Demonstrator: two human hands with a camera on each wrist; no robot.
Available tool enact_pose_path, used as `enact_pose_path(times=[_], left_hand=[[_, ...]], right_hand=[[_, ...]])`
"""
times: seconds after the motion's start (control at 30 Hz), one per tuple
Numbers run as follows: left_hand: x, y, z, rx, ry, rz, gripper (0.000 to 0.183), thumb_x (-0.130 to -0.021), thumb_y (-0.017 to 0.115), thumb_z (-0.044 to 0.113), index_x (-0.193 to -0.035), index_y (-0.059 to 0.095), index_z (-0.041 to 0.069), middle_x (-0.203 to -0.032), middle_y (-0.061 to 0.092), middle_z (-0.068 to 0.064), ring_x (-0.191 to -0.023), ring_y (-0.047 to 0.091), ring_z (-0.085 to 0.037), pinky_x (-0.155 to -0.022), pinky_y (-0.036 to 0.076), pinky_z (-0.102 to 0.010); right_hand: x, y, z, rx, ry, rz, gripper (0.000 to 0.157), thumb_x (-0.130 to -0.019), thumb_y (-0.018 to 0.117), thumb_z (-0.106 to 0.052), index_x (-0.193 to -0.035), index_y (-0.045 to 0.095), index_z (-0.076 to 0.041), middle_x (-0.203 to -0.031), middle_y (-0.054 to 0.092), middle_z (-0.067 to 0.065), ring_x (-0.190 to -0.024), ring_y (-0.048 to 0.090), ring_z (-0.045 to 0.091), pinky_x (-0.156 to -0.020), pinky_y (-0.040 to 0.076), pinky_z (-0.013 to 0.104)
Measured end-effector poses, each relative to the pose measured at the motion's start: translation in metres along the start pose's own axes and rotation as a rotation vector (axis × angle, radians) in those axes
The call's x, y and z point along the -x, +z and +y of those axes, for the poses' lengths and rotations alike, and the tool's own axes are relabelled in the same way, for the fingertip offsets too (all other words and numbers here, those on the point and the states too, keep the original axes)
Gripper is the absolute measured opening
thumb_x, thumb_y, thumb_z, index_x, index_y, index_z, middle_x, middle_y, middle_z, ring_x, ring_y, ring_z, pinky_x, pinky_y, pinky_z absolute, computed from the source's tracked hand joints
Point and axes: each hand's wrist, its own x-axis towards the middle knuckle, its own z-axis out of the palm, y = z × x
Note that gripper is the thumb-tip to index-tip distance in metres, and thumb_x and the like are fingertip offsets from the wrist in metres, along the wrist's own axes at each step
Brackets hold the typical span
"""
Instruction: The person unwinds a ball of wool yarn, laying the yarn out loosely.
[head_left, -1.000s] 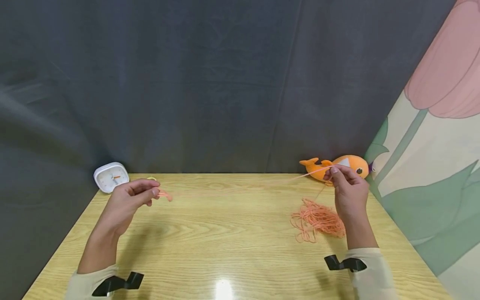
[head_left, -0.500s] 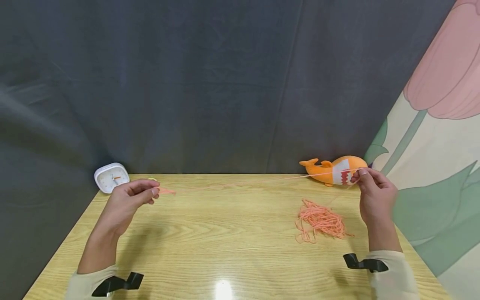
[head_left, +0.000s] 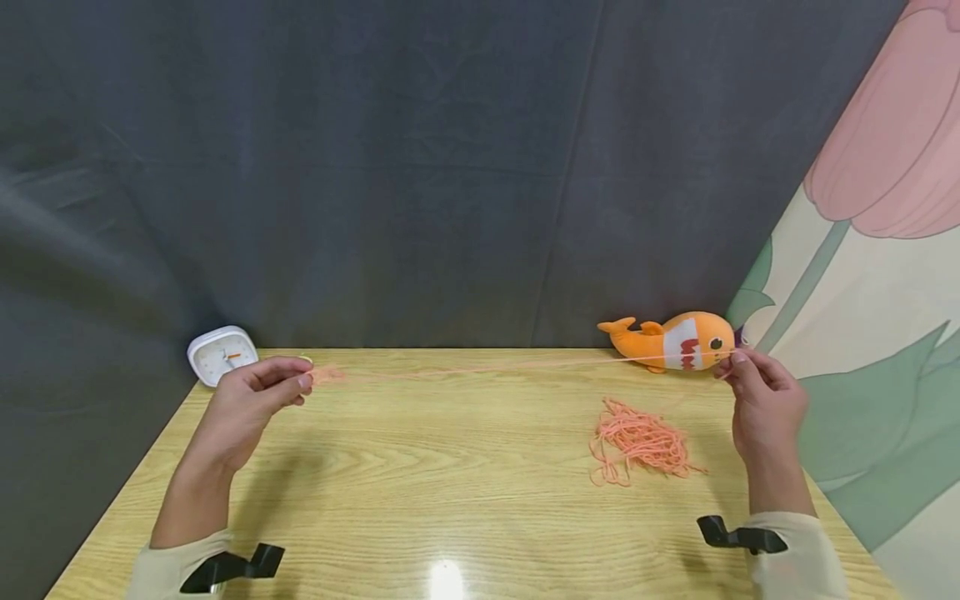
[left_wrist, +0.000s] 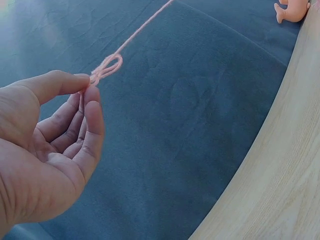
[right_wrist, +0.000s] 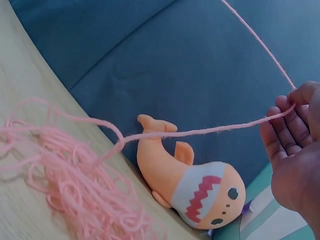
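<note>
Between thumb and fingertips, my left hand (head_left: 251, 408) pinches a small looped bunch of pink-orange yarn (left_wrist: 107, 67). A speck of yellow-green shows at those fingertips in the head view; what it is, I cannot tell. One yarn strand (head_left: 555, 362) runs nearly straight across, above the table, to my right hand (head_left: 768, 408), which pinches it between thumb and fingers. From there the strand (right_wrist: 215, 130) leads down to a loose, tangled yarn pile (head_left: 645, 437) on the table, left of the right hand.
An orange toy shark (head_left: 675, 342) lies at the back right of the wooden table (head_left: 450, 483), behind the strand. A white clock (head_left: 222, 354) stands at the back left. A dark curtain (head_left: 420, 167) hangs behind, with a flower-patterned surface (head_left: 885, 350) on the right.
My right hand has moved to the right and slightly down, drawing the strand out straighter across the table. The left hand has hardly moved. Some of the pile's left edge has pulled in.
</note>
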Motion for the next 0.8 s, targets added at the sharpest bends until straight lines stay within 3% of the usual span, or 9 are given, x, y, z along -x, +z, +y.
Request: enact_pose_path(times=[0.23,0.57,0.7,0.8], left_hand=[[0.001,-0.001,-0.001,-0.008,0.006,0.004,0.014,-0.097,0.071,0.007,-0.106,0.076,0.018,-0.092,0.071,0.01,-0.083,0.067,-0.007,-0.075,0.057,-0.019],[0.001,-0.006,-0.001,0.029,0.063,0.04,0.016,-0.098,0.069,0.004,-0.102,0.075,0.018,-0.09,0.072,0.01,-0.081,0.066,-0.005,-0.072,0.057,-0.019],[0.002,-0.008,0.0,0.053,0.074,0.055,0.018,-0.097,0.068,0.002,-0.101,0.075,0.017,-0.089,0.072,0.01,-0.081,0.066,-0.005,-0.072,0.057,-0.019],[0.002,-0.009,0.001,0.069,0.073,0.062,0.018,-0.097,0.068,0.001,-0.1,0.075,0.017,-0.089,0.072,0.009,-0.081,0.066,-0.005,-0.072,0.057,-0.019]], right_hand=[[-0.004,-0.01,0.001,0.015,-0.009,0.035,0.017,-0.089,0.078,-0.003,-0.101,0.072,0.008,-0.085,0.075,0.008,-0.07,0.068,0.018,-0.07,0.062,0.022],[-0.012,-0.028,-0.003,-0.107,0.014,0.12,0.008,-0.089,0.075,0.007,-0.094,0.072,0.011,-0.075,0.072,0.013,-0.061,0.068,0.021,-0.061,0.062,0.026],[-0.013,-0.036,-0.002,-0.087,0.049,0.135,0.006,-0.089,0.075,0.007,-0.094,0.073,0.01,-0.074,0.072,0.012,-0.062,0.068,0.02,-0.061,0.062,0.025],[-0.011,-0.043,0.002,-0.015,0.087,0.084,0.006,-0.09,0.075,0.002,-0.095,0.074,0.007,-0.077,0.073,0.01,-0.066,0.07,0.018,-0.065,0.062,0.024]])
